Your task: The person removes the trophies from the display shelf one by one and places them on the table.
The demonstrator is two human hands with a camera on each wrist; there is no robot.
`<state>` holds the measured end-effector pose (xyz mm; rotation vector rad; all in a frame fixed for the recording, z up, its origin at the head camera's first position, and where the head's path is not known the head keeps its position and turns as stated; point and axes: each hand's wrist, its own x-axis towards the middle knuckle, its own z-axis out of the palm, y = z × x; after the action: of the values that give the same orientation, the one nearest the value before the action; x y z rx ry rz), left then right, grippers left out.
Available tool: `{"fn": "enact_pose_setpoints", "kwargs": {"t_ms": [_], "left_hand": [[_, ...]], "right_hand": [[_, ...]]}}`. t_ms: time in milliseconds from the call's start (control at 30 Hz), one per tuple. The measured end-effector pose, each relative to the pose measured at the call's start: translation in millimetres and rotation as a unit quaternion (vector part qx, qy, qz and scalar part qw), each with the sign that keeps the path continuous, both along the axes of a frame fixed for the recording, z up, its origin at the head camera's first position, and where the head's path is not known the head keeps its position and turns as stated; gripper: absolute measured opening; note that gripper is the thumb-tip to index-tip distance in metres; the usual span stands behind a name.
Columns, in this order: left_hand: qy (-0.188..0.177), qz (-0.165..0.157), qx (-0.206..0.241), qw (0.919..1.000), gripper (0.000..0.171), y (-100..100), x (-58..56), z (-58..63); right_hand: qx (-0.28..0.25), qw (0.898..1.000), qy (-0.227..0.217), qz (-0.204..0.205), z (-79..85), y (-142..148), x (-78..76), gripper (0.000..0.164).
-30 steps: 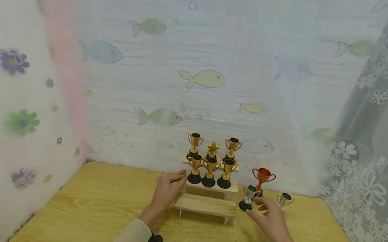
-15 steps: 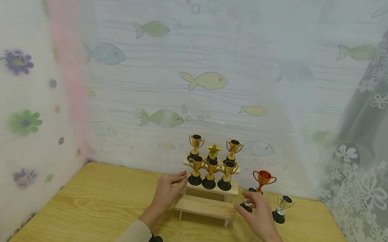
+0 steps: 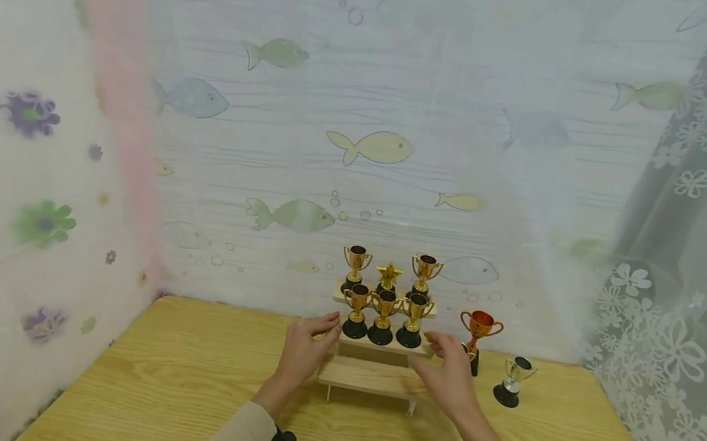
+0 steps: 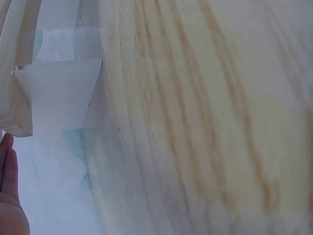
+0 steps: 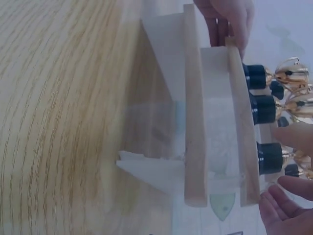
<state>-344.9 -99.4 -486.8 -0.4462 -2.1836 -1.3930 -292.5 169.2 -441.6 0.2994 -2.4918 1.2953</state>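
A tiered wooden stand (image 3: pixel 372 376) with white supports bears gold trophies on its two upper steps. Three gold cups, one of them the middle cup (image 3: pixel 385 304), stand on the middle step; two more cups flank a star trophy (image 3: pixel 389 277) on top. My left hand (image 3: pixel 304 353) touches the middle step's left end, its fingers (image 4: pixel 10 171) extended in the left wrist view. At the opposite end is my right hand (image 3: pixel 450 377), thumb and fingers spread, fingertips right at the board's edge beside the nearest gold cup. The lowest step (image 5: pixel 195 107) is bare.
Right of the stand, a red-orange trophy (image 3: pixel 481 325) stands at the back and a silver trophy (image 3: pixel 512 382) nearer. Another silver trophy is mostly hidden behind my right hand. A fish-patterned curtain (image 3: pixel 371 144) hangs behind the wooden table (image 3: pixel 202 380).
My right hand has moved left, past the nearer silver trophy, to the stand's right end. My left hand stays at the left end. The trophies stay standing.
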Motion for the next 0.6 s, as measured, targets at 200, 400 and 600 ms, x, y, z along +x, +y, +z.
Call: {"fn": "enact_pose_setpoints", "kwargs": {"t_ms": [200,400,600], "left_hand": [[-0.006,0.001,-0.002,1.0,0.025,1,0.9,-0.3],[-0.001,0.005,-0.002,1.0,0.024,1,-1.1,1.3],[0.004,-0.002,0.0,1.0,0.025,1,-1.2,0.4]], "right_hand": [[0.008,1.0,0.013,-0.01,-3.1,-6,-7.6,0.053],[0.019,1.0,0.008,-0.015,-0.7,-9,-15.3,0.054],[0.024,0.999,0.013,-0.035,-1.5,-14,-24.0,0.05]]}}
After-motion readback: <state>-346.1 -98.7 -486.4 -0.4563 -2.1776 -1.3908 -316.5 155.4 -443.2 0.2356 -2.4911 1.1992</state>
